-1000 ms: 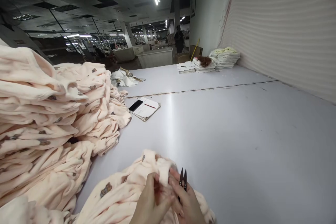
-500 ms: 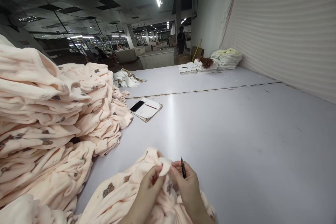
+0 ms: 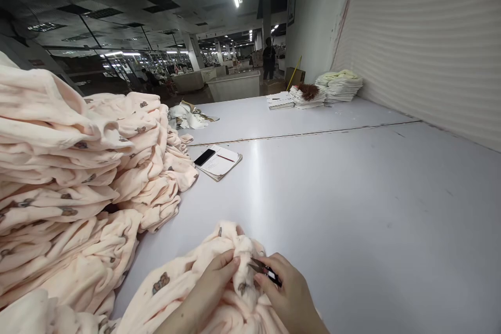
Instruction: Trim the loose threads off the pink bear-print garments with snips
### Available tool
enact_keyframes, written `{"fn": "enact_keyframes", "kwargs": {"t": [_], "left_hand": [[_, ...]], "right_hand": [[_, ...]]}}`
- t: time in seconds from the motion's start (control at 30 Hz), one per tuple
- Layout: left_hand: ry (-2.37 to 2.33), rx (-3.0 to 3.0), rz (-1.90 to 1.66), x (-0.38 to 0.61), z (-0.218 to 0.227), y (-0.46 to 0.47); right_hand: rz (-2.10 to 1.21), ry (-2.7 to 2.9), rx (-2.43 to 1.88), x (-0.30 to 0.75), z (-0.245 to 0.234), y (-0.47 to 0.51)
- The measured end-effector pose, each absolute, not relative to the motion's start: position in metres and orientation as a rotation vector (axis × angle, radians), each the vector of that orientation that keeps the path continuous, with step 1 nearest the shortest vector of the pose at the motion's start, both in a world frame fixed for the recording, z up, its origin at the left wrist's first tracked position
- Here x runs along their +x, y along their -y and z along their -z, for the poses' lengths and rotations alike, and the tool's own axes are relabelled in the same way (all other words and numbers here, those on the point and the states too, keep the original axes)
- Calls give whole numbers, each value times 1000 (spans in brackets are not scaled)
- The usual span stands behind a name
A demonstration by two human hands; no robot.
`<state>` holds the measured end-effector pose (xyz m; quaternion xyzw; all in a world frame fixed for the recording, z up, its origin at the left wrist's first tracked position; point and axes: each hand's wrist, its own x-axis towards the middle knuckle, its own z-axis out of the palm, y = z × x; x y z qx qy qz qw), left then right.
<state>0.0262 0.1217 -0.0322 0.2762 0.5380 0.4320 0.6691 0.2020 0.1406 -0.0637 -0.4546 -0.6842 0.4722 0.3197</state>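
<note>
A pale pink fleece garment (image 3: 183, 276) with small bear prints lies bunched at the table's near edge. My left hand (image 3: 215, 276) is closed on a fold of it, thumb on top. In my right hand (image 3: 287, 289) is a pair of small black thread snips (image 3: 268, 272), gripped between thumb and fingers. Their metal blades point left and touch or nearly touch the raised fold beside my left thumb. Whether the blade tips have any thread between them is too small to tell.
A tall heap of matching pink garments (image 3: 90, 167) fills the left side. A notebook (image 3: 221, 168) with a phone (image 3: 204, 157) and a pen lies mid-table. Stacked white pieces (image 3: 338, 87) stand at the back right, and crumpled scraps (image 3: 190, 116) at the back left. A person (image 3: 269, 60) stands far off.
The snips have swung from pointing upright in my right hand to pointing left at the fabric. My left hand has shifted slightly down and left along the fold.
</note>
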Motion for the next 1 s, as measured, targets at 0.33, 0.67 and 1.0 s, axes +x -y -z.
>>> {"fn": "enact_keyframes", "kwargs": {"t": [0.33,0.67,1.0], "left_hand": [[-1189,606,-975,30,27,-120],[-1333,906,-852,34,22,-118],[-1908,1323,-787,14,35,-115]], "right_hand": [[-1187,1806,-1211,191,63,-147],[-1156,1626,-1213,185,79,-165],[-960,1797,-1218,182,94,-156]]}}
